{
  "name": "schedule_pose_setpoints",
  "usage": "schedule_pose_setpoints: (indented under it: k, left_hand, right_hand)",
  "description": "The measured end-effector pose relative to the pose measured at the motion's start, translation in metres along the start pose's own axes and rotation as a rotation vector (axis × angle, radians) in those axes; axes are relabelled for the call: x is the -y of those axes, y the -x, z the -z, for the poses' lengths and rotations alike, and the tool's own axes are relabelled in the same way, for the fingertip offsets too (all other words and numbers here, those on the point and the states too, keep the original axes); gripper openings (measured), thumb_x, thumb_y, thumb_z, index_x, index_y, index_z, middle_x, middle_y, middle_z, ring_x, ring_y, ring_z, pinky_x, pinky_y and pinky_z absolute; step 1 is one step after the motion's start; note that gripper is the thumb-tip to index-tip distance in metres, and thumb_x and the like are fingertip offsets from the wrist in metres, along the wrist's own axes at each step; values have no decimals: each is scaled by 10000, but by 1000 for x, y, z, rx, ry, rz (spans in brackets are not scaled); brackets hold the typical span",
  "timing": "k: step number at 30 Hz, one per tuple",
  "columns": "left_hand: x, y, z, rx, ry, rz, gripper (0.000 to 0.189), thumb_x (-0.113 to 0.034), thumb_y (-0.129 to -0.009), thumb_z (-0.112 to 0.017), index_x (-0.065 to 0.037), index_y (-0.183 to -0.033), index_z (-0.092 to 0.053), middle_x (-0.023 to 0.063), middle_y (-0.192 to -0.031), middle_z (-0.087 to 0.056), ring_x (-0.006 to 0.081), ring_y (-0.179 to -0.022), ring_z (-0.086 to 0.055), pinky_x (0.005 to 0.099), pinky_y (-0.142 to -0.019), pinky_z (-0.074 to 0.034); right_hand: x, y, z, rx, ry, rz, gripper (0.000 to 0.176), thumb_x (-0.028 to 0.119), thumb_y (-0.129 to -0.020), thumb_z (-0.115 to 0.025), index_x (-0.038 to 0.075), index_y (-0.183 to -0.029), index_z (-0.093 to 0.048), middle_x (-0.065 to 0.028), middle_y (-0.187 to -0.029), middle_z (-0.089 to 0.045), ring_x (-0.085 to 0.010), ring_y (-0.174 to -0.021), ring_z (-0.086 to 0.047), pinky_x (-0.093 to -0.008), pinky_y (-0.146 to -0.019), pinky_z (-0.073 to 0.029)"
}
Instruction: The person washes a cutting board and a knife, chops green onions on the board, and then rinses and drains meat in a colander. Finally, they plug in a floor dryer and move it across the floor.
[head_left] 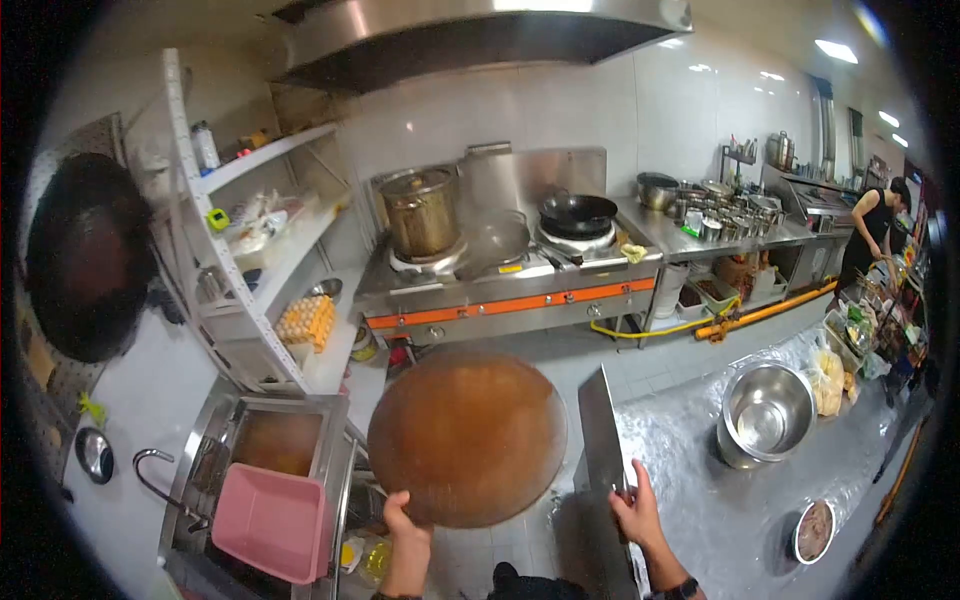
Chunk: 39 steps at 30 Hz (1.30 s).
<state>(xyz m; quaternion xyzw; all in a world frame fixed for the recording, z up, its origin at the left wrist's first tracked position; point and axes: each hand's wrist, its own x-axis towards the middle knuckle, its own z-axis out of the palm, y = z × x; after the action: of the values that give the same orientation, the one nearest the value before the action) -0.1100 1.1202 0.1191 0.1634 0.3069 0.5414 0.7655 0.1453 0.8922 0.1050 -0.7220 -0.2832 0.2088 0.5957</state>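
Note:
A round brown wooden chopping board (pixel 468 435) is in my left hand (pixel 407 545). The hand grips its lower left edge, with the thumb on the upper face and the other fingers hidden. My right hand (pixel 645 525) is closed around what looks like a cleaver, its wide metal blade (pixel 602 430) pointing away from me and its handle mostly hidden. This hand is by the left edge of a metal worktable (pixel 680 470). To the left of the board, a pink plastic basin (pixel 270 520) sits over the sink (pixel 335 410).
A steel pot (pixel 768 410) and a bowl of meat-like pieces (pixel 815 530) stand on the worktable. Ahead are a stove (pixel 520 300), a stockpot (pixel 420 215) and a black wok (pixel 578 215). Shelving with eggs (pixel 305 322) is at left. Another person (pixel 880 230) stands far right.

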Motion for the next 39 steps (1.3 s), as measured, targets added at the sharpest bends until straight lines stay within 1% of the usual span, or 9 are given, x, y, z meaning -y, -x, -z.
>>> schedule_pose_setpoints:
  k: [5, 9, 20, 24, 28, 32, 33, 36, 39]
  left_hand:
    - [10, -137, -69, 80, 55, 100, 526, -166, -594, -535, -19, -1098, -503, 109, -1069, -558, 302, -985, -524, 423, -872, -432]
    - [39, -246, -135, 85, 73, 153, 521, -160, -602, -532, -28, -1105, -502, 103, -1080, -551, 296, -978, -520, 420, -873, -423]
    - [146, -586, -334, 194, 122, 263, 507, -107, -634, -528, -17, -1130, -481, 97, -1144, -513, 289, -1073, -470, 433, -949, -372]
    - [175, -689, -386, 198, 170, 312, 503, -100, -645, -523, -15, -1138, -471, 98, -1155, -504, 286, -1074, -469, 435, -953, -365]
    - [205, -760, -419, 159, 142, 279, 491, -101, -667, -513, -23, -1148, -459, 109, -1154, -497, 294, -1068, -466, 441, -962, -350]
    - [229, -790, -462, 318, -244, -16, 455, -136, -717, -484, -1, -1147, -426, 151, -1181, -464, 321, -1088, -443, 474, -968, -343]
    - [233, -805, -489, 83, 57, 138, 474, -165, -730, -521, -1, -1163, -422, 158, -1201, -444, 334, -1084, -447, 490, -956, -350]
    - [241, -831, -522, 19, -5, 135, 437, -172, -728, -537, -18, -1125, -437, 143, -1156, -459, 321, -1049, -464, 483, -916, -373]
    - [241, -848, -552, 8, -115, 96, 401, -179, -727, -554, -35, -1088, -453, 127, -1112, -474, 308, -1014, -482, 475, -876, -396]
  right_hand:
    - [28, -134, -24, -77, -38, 109, 618, 15, -764, -589, -14, -1304, -290, -13, -617, -528, -67, -508, -462, -221, -471, -385]
    - [44, -263, -37, 1, -204, 1, 117, 49, -832, -507, 10, -941, -497, -10, -564, -470, -90, -415, -469, -245, -365, -392]
    - [-1, -617, -51, -97, 297, 13, 152, 124, -817, -563, -18, -851, -521, -72, -519, -529, -130, -421, -523, -289, -383, -415]
    - [68, -738, -49, 10, 378, 1, 211, 167, -826, -552, -33, -894, -536, -114, -549, -566, -184, -446, -561, -335, -449, -438]
    - [87, -918, -66, 137, 587, 235, 291, 241, -813, -556, -44, -866, -523, -209, -587, -563, -319, -550, -599, -394, -532, -458]
    - [96, -1126, -113, 271, 688, 588, 229, 181, -850, -521, -48, -840, -512, -131, -527, -545, -202, -437, -568, -351, -463, -455]
    - [130, -1150, -131, 349, 656, 363, 241, 183, -826, -523, -51, -882, -515, -199, -600, -571, -293, -555, -609, -406, -530, -473]
    - [92, -1290, -192, 200, 829, 738, 276, 192, -787, -529, -42, -932, -522, -269, -725, -582, -400, -713, -597, -464, -646, -472]
    - [142, -1288, -224, 426, 801, 702, 289, 209, -764, -540, -27, -929, -525, -293, -812, -573, -442, -815, -559, -500, -722, -441]
